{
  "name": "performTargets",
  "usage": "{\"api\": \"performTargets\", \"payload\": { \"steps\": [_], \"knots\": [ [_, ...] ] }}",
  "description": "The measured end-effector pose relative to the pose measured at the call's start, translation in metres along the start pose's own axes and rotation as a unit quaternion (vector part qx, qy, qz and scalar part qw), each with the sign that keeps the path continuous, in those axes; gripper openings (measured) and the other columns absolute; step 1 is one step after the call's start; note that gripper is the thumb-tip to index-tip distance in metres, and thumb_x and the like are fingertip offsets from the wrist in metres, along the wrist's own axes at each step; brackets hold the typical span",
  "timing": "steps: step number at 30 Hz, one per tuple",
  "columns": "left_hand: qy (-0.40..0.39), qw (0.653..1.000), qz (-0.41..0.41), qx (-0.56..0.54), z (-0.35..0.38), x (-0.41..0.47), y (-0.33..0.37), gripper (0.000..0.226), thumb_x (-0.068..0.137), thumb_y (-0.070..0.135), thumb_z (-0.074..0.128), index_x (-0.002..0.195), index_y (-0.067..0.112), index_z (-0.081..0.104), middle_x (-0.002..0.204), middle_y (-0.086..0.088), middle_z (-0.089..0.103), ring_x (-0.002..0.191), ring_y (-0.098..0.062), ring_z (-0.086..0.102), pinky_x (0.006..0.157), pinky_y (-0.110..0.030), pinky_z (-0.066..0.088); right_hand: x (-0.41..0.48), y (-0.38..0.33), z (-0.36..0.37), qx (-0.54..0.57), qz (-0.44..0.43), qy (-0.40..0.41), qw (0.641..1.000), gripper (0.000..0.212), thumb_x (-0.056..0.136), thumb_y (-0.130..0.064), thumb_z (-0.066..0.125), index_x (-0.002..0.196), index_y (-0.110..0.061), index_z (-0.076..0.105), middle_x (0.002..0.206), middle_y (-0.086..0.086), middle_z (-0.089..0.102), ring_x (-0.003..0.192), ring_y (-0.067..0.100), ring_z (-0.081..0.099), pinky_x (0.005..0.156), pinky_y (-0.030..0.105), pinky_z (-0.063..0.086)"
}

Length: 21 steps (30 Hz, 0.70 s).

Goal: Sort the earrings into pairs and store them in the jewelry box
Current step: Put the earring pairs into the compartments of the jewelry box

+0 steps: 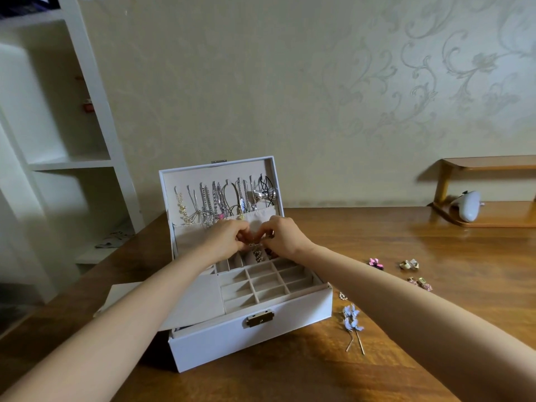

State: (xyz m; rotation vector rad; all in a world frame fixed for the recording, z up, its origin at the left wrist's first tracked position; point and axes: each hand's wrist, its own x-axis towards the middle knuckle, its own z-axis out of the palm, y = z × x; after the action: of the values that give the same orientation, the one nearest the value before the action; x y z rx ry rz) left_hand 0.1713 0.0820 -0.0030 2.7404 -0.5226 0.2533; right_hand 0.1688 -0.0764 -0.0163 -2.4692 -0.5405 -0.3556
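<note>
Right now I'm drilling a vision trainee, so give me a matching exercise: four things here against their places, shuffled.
Things:
1 necklaces
2 blue earrings
3 latch
4 white gadget

Places:
A box front
B wooden shelf
C inside the lid
D table, right of the box

Pairs: 1-C, 2-D, 3-A, 4-B.
</note>
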Motion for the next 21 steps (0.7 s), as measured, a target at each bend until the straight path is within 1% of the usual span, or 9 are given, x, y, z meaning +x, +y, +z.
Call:
{"api": "performTargets", "payload": {
  "steps": [2,3,6,8,11,14,17,19,21],
  "knots": [
    [-0.011,1.0,0.0,0.014,0.0,0.0,-0.002,0.016,0.081,0.008,0.067,0.095,0.017,0.065,0.092,0.004,0.061,0.086,-0.015,0.057,0.074,-0.026,0.044,-0.003,-0.001,-0.003,0.036,0.003,0.02,0.999,0.029,0.082,0.007,0.054,0.102,-0.007,0.069,0.079,-0.007,0.054,0.073,0.012,0.052,0.07,0.022,0.041],
    [-0.018,1.0,-0.002,0.023,0.001,-0.001,-0.002,0.016,0.083,0.008,0.065,0.097,0.016,0.064,0.094,0.002,0.061,0.086,-0.015,0.057,0.075,-0.027,0.046,-0.003,-0.001,-0.005,0.051,0.005,0.031,0.998,0.029,0.081,0.007,0.053,0.102,-0.007,0.069,0.076,-0.006,0.054,0.071,0.012,0.051,0.069,0.023,0.042],
    [-0.028,0.996,0.004,0.079,0.003,-0.002,-0.002,0.01,0.085,0.01,0.062,0.094,0.015,0.062,0.096,-0.003,0.062,0.08,-0.016,0.055,0.073,-0.032,0.048,-0.006,0.004,-0.007,0.068,0.007,0.052,0.996,0.021,0.083,-0.001,0.06,0.098,-0.01,0.071,0.087,0.002,0.065,0.074,0.011,0.055,0.067,0.019,0.043],
    [-0.026,0.994,0.019,0.102,0.003,-0.002,-0.002,0.008,0.085,0.012,0.062,0.093,0.012,0.063,0.1,-0.005,0.063,0.081,-0.015,0.052,0.074,-0.031,0.046,-0.008,0.007,-0.01,0.071,0.009,0.059,0.996,0.017,0.083,-0.007,0.064,0.095,-0.014,0.073,0.094,0.001,0.07,0.076,0.009,0.057,0.069,0.021,0.047],
    [-0.031,0.994,0.037,0.098,0.0,-0.002,0.0,0.007,0.084,0.017,0.065,0.091,0.014,0.065,0.106,0.0,0.061,0.088,-0.012,0.051,0.079,-0.026,0.042,-0.012,0.011,-0.016,0.082,0.011,0.065,0.994,0.016,0.081,-0.009,0.065,0.092,-0.015,0.075,0.095,0.003,0.07,0.079,0.01,0.057,0.075,0.026,0.049],
    [-0.022,0.995,0.037,0.091,0.001,-0.003,0.0,0.013,0.083,0.017,0.067,0.095,0.018,0.065,0.108,0.002,0.062,0.096,-0.012,0.053,0.085,-0.025,0.041,-0.015,0.013,-0.019,0.097,0.007,0.059,0.994,0.014,0.08,-0.008,0.068,0.091,-0.013,0.075,0.095,0.005,0.065,0.072,0.008,0.054,0.067,0.017,0.045],
    [-0.011,0.994,0.028,0.109,0.003,-0.003,-0.002,0.022,0.082,0.018,0.068,0.103,0.02,0.062,0.108,0.001,0.062,0.099,-0.015,0.055,0.082,-0.026,0.042,-0.019,0.012,-0.019,0.133,0.013,0.036,0.99,0.017,0.082,-0.004,0.067,0.097,-0.008,0.073,0.081,0.002,0.066,0.055,0.002,0.058,0.054,0.009,0.045],
    [-0.021,0.994,0.024,0.106,0.001,-0.003,-0.001,0.022,0.08,0.022,0.07,0.101,0.021,0.062,0.106,0.003,0.061,0.095,-0.013,0.053,0.077,-0.025,0.039,-0.02,0.011,-0.018,0.171,0.021,0.022,0.985,0.018,0.082,0.001,0.066,0.099,-0.004,0.069,0.074,-0.001,0.064,0.054,0.005,0.062,0.057,0.014,0.052],
    [-0.03,0.994,0.023,0.105,-0.002,-0.004,0.0,0.024,0.079,0.025,0.071,0.101,0.021,0.063,0.104,0.005,0.06,0.09,-0.01,0.048,0.074,-0.023,0.035,-0.02,0.01,-0.018,0.191,0.028,0.014,0.981,0.016,0.08,0.003,0.066,0.096,-0.002,0.068,0.075,0.006,0.067,0.058,0.014,0.065,0.06,0.019,0.056]
  ]
}}
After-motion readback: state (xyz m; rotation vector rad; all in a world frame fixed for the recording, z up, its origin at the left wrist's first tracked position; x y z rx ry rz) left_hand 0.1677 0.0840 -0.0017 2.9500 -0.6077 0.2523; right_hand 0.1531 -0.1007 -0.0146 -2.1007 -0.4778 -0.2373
